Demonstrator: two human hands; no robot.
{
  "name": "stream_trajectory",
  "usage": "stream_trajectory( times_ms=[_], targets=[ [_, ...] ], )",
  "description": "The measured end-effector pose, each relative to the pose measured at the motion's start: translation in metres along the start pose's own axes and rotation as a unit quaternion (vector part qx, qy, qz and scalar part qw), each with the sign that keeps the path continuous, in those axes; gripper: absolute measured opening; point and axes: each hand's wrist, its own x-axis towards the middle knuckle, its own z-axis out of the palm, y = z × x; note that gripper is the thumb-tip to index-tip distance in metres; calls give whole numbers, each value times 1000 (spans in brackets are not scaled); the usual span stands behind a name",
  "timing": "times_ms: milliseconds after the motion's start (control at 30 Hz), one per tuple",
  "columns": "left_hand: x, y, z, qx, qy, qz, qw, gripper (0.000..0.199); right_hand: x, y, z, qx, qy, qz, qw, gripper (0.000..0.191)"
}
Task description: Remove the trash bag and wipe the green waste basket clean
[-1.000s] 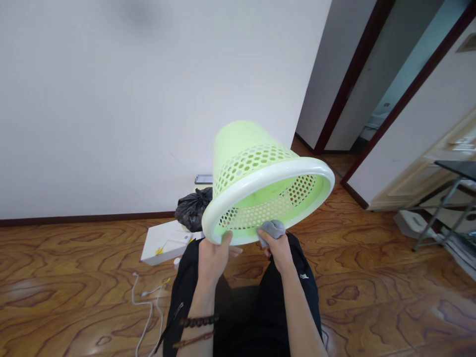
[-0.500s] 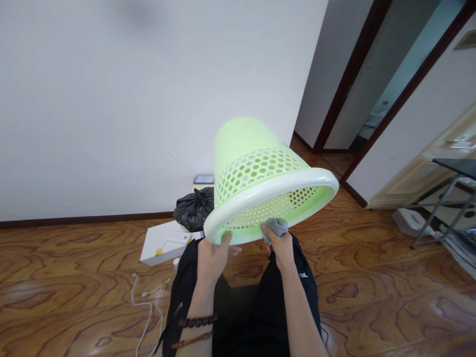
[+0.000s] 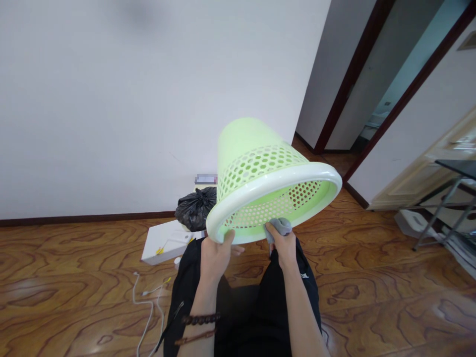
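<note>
A light green plastic wastebasket with a honeycomb-holed wall and a whitish rim is tipped so its mouth faces down toward me. My left hand grips the near left part of the rim, thumb inside and fingers underneath. At the near edge of the mouth, my right hand is closed on a grey cloth, which presses against the inside of the rim. The fingers of my right hand below the rim are mostly hidden. My legs in black trousers lie beneath the basket.
Behind the basket's left side sits a tied black plastic bag, beside a white box. White cables trail over the wooden floor. A metal-legged stand and a doorway are to the right.
The basket and both hands sit slightly farther right in view. The left hand keeps its grip on the rim, and the cloth stays in the right hand at the inner edge.
</note>
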Motion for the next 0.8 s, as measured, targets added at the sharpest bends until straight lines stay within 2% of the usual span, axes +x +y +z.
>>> stream_trajectory(
  times_ms=[67, 167, 300, 400, 600, 800],
  targets=[
    [0, 0, 1, -3, -17, -2, 1000, 44, -2, -1, 2, -15, 13, -2, 1000, 53],
    [-1, 0, 3, -11, -10, -2, 1000, 45, -12, -3, 13, -30, 19, -5, 999, 53],
    [0, 2, 8, -31, 8, 15, 999, 45, -26, -5, 31, -29, -3, -17, 999, 52],
    [1, 4, 10, -27, 24, 24, 999, 43, -28, -5, 35, -22, -22, -3, 1000, 55],
    [2, 0, 11, -20, 28, 9, 999, 44, -21, 1, 29, 18, -66, 2, 998, 54],
    [1, -6, 9, -59, 31, 1, 998, 45, -3, -8, 4, -2, 20, -4, 1000, 48]
  ],
)
